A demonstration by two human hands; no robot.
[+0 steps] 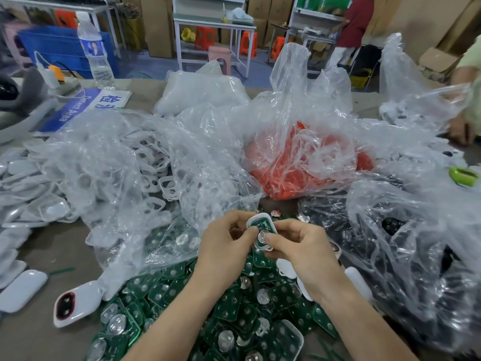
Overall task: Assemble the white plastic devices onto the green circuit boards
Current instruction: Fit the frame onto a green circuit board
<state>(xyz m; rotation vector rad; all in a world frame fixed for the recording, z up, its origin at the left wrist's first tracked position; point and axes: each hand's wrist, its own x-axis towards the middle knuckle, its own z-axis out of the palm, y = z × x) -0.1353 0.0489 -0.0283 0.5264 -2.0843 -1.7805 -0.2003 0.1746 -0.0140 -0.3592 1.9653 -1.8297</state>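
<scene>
Both of my hands hold one white plastic device [261,222] with a green circuit board seated inside it, above a heap of loose green circuit boards [234,308]. My left hand [226,243] grips its left side, thumb on the board. My right hand [299,246] pinches its lower end, where a round silver battery clip shows. An open clear bag of white plastic shells [145,162] lies to the upper left. An assembled white device with a dark red window [75,303] lies at lower left.
A clear bag of red parts [307,165] sits behind my hands, a bag of dark parts [403,243] to the right. White covers [23,204] pile at far left. A water bottle [95,53] stands at the back left. Another person's hand [460,126] rests at far right.
</scene>
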